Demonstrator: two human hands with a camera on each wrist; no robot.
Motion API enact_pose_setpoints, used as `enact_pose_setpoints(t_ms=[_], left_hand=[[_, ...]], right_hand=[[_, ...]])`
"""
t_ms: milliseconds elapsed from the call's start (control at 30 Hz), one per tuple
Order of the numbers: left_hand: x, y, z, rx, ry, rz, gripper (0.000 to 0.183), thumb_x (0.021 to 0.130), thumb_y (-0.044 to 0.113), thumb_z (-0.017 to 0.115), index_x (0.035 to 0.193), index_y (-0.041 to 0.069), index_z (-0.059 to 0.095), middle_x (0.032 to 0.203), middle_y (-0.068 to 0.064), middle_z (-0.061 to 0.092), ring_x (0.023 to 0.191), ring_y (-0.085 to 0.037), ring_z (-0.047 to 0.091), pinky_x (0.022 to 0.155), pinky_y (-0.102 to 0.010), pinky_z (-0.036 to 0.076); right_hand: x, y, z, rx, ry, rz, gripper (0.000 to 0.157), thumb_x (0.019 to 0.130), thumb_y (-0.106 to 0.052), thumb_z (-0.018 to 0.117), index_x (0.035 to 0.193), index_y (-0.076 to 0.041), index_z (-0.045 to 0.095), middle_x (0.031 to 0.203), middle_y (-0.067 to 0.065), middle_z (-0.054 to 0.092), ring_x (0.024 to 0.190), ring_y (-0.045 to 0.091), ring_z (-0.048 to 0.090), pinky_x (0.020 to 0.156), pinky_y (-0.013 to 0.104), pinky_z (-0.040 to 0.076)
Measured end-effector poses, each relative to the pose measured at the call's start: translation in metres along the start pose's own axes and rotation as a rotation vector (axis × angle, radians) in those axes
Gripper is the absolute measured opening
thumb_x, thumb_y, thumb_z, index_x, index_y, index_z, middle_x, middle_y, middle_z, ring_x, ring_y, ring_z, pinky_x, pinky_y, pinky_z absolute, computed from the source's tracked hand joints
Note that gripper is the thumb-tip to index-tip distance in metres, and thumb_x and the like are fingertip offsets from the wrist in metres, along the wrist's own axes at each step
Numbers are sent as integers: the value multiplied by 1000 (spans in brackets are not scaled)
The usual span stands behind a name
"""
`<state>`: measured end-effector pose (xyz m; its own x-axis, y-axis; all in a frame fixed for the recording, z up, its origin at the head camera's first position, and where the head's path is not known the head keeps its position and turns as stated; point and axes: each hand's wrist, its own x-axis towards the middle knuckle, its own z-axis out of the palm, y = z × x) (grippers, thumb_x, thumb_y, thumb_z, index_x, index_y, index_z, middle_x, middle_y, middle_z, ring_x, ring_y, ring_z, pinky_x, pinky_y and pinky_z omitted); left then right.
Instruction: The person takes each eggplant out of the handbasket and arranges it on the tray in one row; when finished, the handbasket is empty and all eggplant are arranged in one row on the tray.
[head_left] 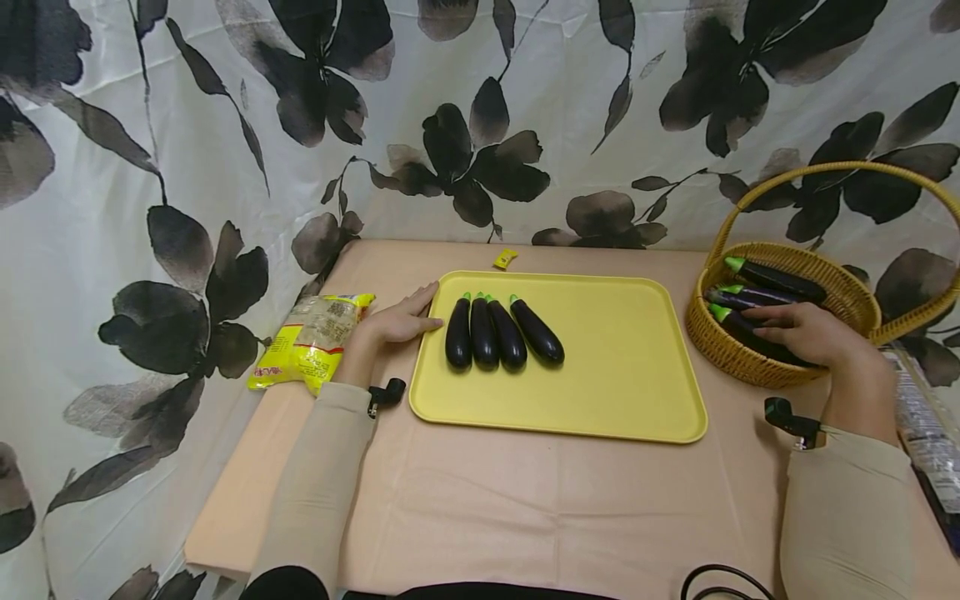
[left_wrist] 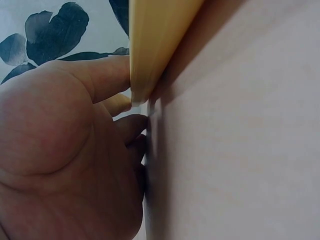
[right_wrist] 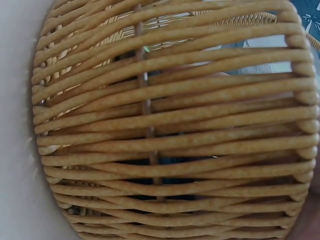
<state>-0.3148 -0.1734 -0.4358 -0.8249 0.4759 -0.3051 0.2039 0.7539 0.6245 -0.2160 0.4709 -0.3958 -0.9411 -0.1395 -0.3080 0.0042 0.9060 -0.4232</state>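
Note:
Several dark eggplants (head_left: 483, 333) with green tips lie side by side on the left half of a yellow tray (head_left: 622, 358). My left hand (head_left: 401, 321) rests at the tray's left edge, fingers extended. In the left wrist view its thumb touches the side of the tray (left_wrist: 155, 45). My right hand (head_left: 813, 333) reaches into a wicker basket (head_left: 720, 350), its fingers over the nearest eggplant (head_left: 738, 329). Two more eggplants (head_left: 783, 279) lie behind it. Basket weave (right_wrist: 165, 120) fills the right wrist view and conceals the fingers' hold.
A yellow-and-clear plastic bag (head_left: 307, 342) stands left of the tray, by my left wrist. A small yellow packet (head_left: 505, 258) lies behind the tray. The basket's tall handle (head_left: 825, 169) arches overhead. A clear package (head_left: 926, 425) and a black cable (head_left: 720, 570) lie near the edges.

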Motion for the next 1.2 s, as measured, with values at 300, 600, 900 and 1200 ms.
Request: enact_pose_setpoints(t_ms=[300,600,900,1200], left_hand=[[0,0,0,-11,2,-11,84,108,39,53,169,16,1,177,-9,-3,163,-29,-9,133,-52,-3],[0,0,0,-9,-1,-8,84,108,38,53,169,16,1,177,-10,-3,163,-29,-9,133,-52,-3],[-2,1,0,-12,0,-12,83,108,39,52,169,15,1,177,-9,-3,163,-29,-8,133,-51,-2],[-2,0,1,-14,3,-12,84,108,39,53,169,16,1,177,-8,-3,163,-28,-8,133,-52,-2]], right_hand=[[-2,-1,-2,4,41,-13,49,112,-23,47,155,0,45,133,39,60,108,45,57,92,65,47],[-7,-2,-5,34,160,-44,49,110,-29,53,150,0,53,130,37,63,96,26,60,69,28,48],[-12,-13,-11,72,224,-40,54,108,-40,55,152,-9,54,135,35,60,98,13,55,66,17,44],[-15,-30,-14,138,299,-76,52,105,-41,60,149,-13,58,126,14,66,86,-4,50,64,16,45]])
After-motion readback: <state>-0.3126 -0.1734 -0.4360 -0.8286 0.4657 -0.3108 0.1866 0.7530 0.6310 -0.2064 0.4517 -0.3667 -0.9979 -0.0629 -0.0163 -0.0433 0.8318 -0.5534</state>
